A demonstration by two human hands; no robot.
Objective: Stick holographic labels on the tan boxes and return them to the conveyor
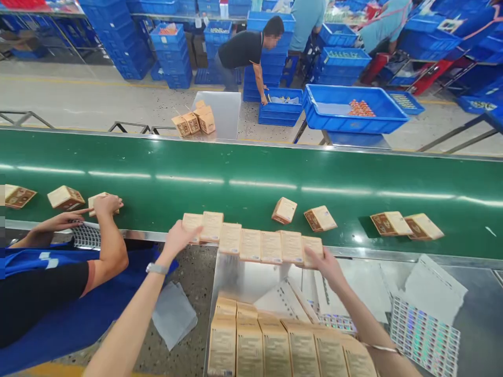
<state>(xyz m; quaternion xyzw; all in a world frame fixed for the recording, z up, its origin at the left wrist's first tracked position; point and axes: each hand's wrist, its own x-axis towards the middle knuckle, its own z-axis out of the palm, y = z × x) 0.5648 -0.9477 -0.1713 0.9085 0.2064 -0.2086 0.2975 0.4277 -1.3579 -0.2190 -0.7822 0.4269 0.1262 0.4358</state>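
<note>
A row of several small cardboard boxes (251,244) spans the near edge of the green conveyor belt (243,204), pressed end to end between my two hands. My left hand (181,236) grips the leftmost box, its thumb lying over the top. At the opposite end, my right hand (326,264) closes on the rightmost box. The two left boxes sit a little farther onto the belt than the others. Below the row, more tan boxes (251,345) stand packed together on the metal table (231,275). Their lower parts lie outside the view.
Loose boxes (320,218) lie along the belt on both sides. At left, a co-worker's hand (107,204) holds a box. Sticker sheets (426,335) and white papers cover the table's right. Beyond the belt are a blue bin (353,123), stacked crates and a bending person (243,50).
</note>
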